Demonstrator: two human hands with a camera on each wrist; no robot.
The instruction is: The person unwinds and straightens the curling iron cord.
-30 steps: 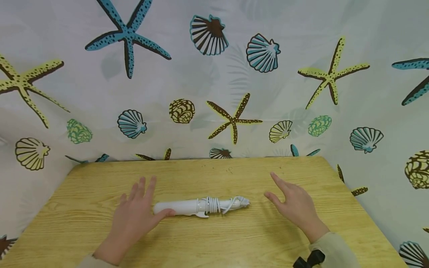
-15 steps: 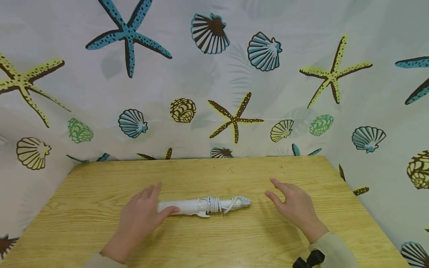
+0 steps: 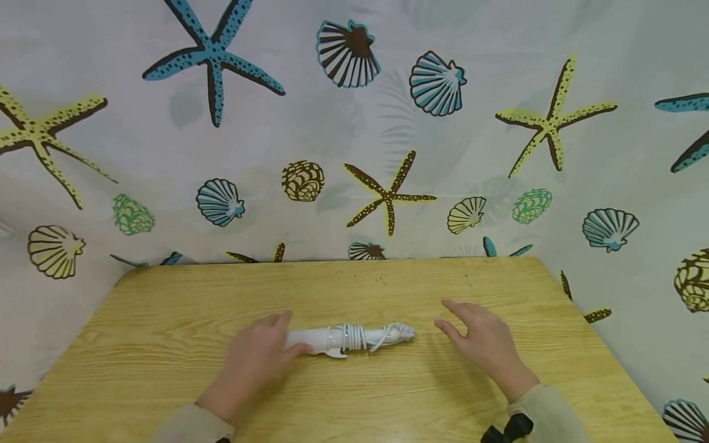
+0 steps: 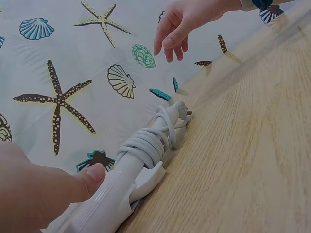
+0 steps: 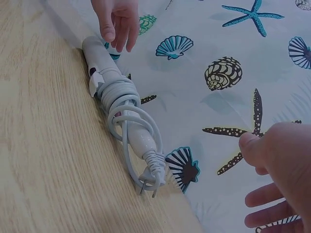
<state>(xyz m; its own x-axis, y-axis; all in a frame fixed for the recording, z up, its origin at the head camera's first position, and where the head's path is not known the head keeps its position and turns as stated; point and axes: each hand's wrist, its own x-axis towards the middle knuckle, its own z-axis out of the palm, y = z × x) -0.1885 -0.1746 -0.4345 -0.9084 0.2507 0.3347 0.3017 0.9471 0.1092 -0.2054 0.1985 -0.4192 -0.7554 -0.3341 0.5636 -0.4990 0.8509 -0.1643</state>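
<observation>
A white curling iron lies crosswise on the wooden table, its pale cord wound round the handle. In the right wrist view the two-pronged plug is at the near end. My left hand hovers over the barrel end, thumb stretched along the near side and fingers loosely bent beyond it. The left wrist view has that thumb above the barrel, close to the clamp lever. My right hand hangs to the right of the plug end, apart from it, thumb and fingers spread with nothing between them.
The wood-grain table runs back to a pale cloth printed with starfish and shells, which hangs behind and along both sides. A dark strap piece sits on the right sleeve.
My left hand has moved rightward along the barrel and now covers its left end; its fingers have gone from spread to bent. The right hand has barely shifted. The curling iron stays put.
</observation>
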